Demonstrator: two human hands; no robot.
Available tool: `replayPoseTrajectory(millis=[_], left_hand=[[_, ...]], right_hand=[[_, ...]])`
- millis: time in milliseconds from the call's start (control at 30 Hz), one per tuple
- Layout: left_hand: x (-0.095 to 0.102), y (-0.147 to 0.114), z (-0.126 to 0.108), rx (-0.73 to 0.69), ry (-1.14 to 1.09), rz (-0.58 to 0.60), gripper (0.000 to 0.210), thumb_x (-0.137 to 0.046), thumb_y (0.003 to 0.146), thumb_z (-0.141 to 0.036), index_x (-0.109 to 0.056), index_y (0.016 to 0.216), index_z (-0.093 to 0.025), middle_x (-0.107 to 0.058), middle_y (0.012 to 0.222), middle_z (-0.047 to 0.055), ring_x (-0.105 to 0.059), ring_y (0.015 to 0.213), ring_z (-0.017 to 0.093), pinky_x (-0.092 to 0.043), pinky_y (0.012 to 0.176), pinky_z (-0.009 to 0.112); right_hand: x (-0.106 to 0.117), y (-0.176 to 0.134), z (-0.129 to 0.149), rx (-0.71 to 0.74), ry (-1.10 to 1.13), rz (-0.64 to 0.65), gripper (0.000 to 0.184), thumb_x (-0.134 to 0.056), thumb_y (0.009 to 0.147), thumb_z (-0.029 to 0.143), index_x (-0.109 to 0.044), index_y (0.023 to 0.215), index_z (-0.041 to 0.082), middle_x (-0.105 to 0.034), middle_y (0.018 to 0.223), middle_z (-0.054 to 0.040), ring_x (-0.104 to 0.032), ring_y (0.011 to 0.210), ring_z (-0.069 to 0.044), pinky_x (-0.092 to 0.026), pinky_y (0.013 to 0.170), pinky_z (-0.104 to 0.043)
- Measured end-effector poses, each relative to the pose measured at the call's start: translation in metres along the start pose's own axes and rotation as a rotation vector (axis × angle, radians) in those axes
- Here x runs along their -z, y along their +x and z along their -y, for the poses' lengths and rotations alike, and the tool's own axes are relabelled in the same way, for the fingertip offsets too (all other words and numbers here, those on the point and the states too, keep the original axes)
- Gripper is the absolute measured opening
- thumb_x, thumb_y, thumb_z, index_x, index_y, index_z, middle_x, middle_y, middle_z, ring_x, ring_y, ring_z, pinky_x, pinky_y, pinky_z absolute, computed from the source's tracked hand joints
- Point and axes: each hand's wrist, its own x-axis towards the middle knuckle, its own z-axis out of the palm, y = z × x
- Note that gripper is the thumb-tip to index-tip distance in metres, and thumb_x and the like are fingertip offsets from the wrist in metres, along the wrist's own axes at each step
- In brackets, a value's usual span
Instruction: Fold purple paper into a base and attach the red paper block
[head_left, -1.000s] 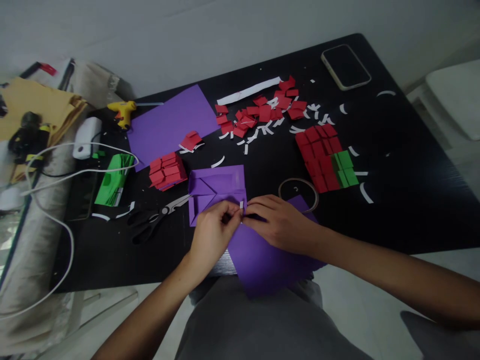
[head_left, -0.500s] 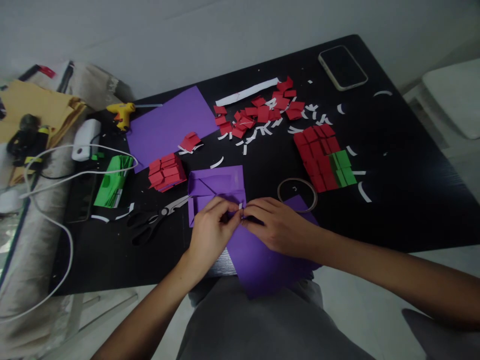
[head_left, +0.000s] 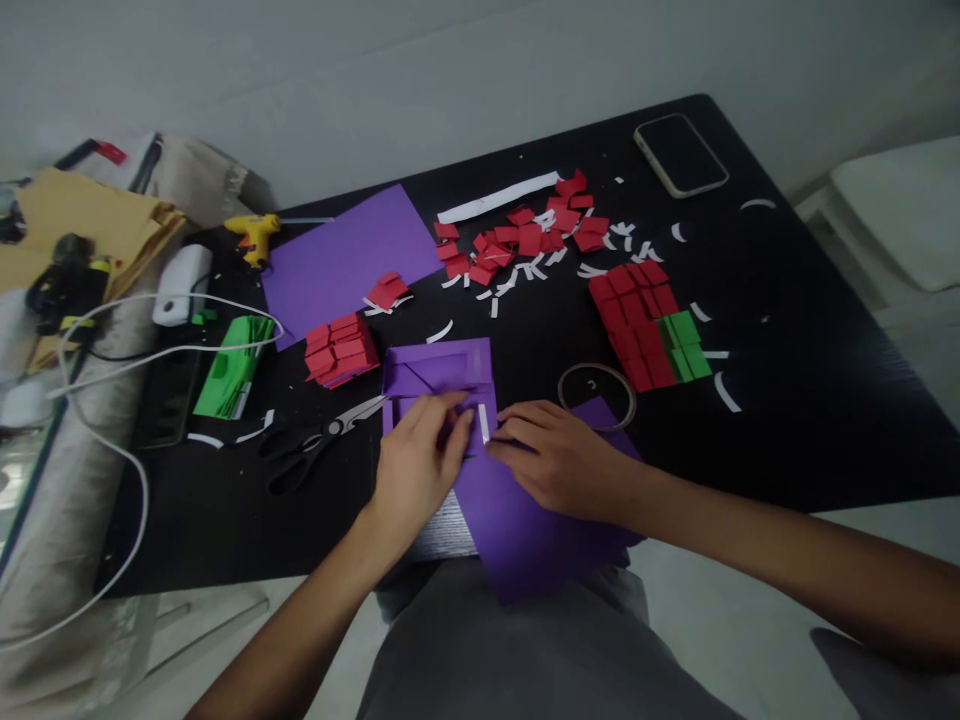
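Grey wall (head_left: pixel 375 110) behind, black tabletop (head_left: pixel 795 420) in front, cluttered with cut paper.

Head view, the only one I have on my feed: the folded purple piece (head_left: pixel 439 372) lies near the front edge, between and under the hands. Short white strip (head_left: pixel 484 424) sits along its right side. Left hand (head_left: pixel 416 455): thumb and forefinger spread, a gap between them, just left of the strip; the other fingers rest over the purple piece. Right hand (head_left: pixel 559 450): fingertips bunched at the strip's lower end; I can't tell whether that grip pinches it.

Progress, my read: the purple piece is part-made, creased and walled; the strip looks placed but I can't confirm it's stuck. Flat purple paper (head_left: pixel 517 530) by the lap and a purple sheet (head_left: pixel 349 265) at the back look unfolded. Red-and-green block (head_left: pixel 637 320) on the right looks assembled; red stack (head_left: pixel 343 348) and green stack (head_left: pixel 234 365) are bundled. Loose red pieces (head_left: pixel 529 240) lie scattered, unjoined, among curled white scraps (head_left: pixel 726 393). Scissors (head_left: pixel 334 427) and yellow glue gun (head_left: pixel 256 236) lie out of hand.
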Motion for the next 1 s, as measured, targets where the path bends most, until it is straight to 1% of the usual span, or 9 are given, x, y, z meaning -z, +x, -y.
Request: replayPoseTrajectory(millis=[100,200,333,400,467,567,700,833,1000], left_hand=[[0.002,-0.013,0.003,-0.142,0.104,0.097,0.029,-0.053,0.103,-0.017,-0.069,0.127,-0.021,-0.069,0.108,0.008,-0.068,0.099,0.021,-0.057,0.086,0.034],[0.001,-0.021,0.006,-0.232,0.263,0.166,0.042,-0.053,0.099,-0.015,-0.066,0.139,-0.023,-0.065,0.117,0.012,-0.064,0.104,0.028,-0.059,0.085,0.042],[-0.003,-0.02,0.003,-0.236,0.373,0.216,0.052,-0.054,0.098,-0.016,-0.056,0.15,-0.016,-0.062,0.119,0.016,-0.062,0.101,0.03,-0.061,0.083,0.046],[-0.005,-0.016,0.0,-0.222,0.403,0.231,0.054,-0.054,0.098,-0.017,-0.053,0.152,-0.014,-0.062,0.117,0.015,-0.061,0.099,0.03,-0.061,0.082,0.045],[-0.007,-0.014,-0.001,-0.198,0.407,0.244,0.054,-0.053,0.099,-0.018,-0.053,0.153,-0.014,-0.062,0.115,0.015,-0.061,0.099,0.029,-0.061,0.081,0.044],[-0.009,-0.015,0.001,-0.188,0.379,0.24,0.053,-0.052,0.1,-0.018,-0.053,0.152,-0.017,-0.061,0.116,0.014,-0.061,0.099,0.028,-0.06,0.083,0.044],[-0.009,-0.018,0.007,-0.202,0.3,0.189,0.05,-0.05,0.103,-0.02,-0.052,0.152,-0.016,-0.06,0.118,0.015,-0.062,0.103,0.029,-0.06,0.087,0.046],[-0.008,-0.018,0.009,-0.194,0.224,0.154,0.044,-0.047,0.106,-0.023,-0.055,0.149,-0.016,-0.061,0.12,0.016,-0.063,0.107,0.03,-0.06,0.09,0.046],[-0.01,-0.017,0.009,-0.206,0.251,0.153,0.044,-0.05,0.104,-0.022,-0.056,0.147,-0.013,-0.061,0.119,0.016,-0.063,0.104,0.03,-0.06,0.088,0.047]], right_hand=[[-0.002,0.0,0.002,-0.025,0.022,-0.041,0.028,-0.054,0.099,0.01,-0.071,0.12,0.008,-0.07,0.107,-0.0159,-0.063,0.11,-0.03,-0.056,0.095,-0.047],[-0.005,0.001,0.007,-0.052,-0.006,-0.06,0.032,-0.05,0.098,0.008,-0.07,0.123,0.008,-0.069,0.106,-0.0164,-0.063,0.11,-0.03,-0.057,0.096,-0.048],[-0.009,0.001,0.013,-0.057,-0.05,-0.077,0.03,-0.048,0.097,0.006,-0.072,0.115,0.005,-0.068,0.11,-0.019,-0.062,0.112,-0.031,-0.058,0.099,-0.049],[-0.01,0.001,0.016,-0.063,-0.065,-0.083,0.028,-0.049,0.097,0.007,-0.073,0.112,0.005,-0.068,0.112,-0.0201,-0.062,0.113,-0.032,-0.059,0.099,-0.049],[-0.01,0.0,0.019,-0.076,-0.072,-0.076,0.029,-0.05,0.097,0.007,-0.073,0.113,0.005,-0.068,0.114,-0.0207,-0.062,0.114,-0.033,-0.06,0.098,-0.051],[-0.009,0.0,0.024,-0.107,-0.07,-0.073,0.032,-0.048,0.098,0.008,-0.073,0.118,0.007,-0.068,0.116,-0.0211,-0.062,0.116,-0.033,-0.06,0.098,-0.053],[-0.007,0.0,0.032,-0.187,-0.024,-0.071,0.036,-0.048,0.099,0.011,-0.07,0.127,0.006,-0.067,0.118,-0.0222,-0.061,0.117,-0.034,-0.06,0.098,-0.055],[-0.009,-0.002,0.038,-0.25,-0.072,-0.052,0.043,-0.049,0.097,0.011,-0.065,0.138,0.008,-0.064,0.125,-0.0226,-0.06,0.119,-0.035,-0.059,0.1,-0.055],[-0.008,-0.008,0.042,-0.247,-0.101,-0.047,0.041,-0.05,0.098,0.01,-0.067,0.135,0.008,-0.066,0.121,-0.0224,-0.06,0.116,-0.035,-0.06,0.096,-0.056]])
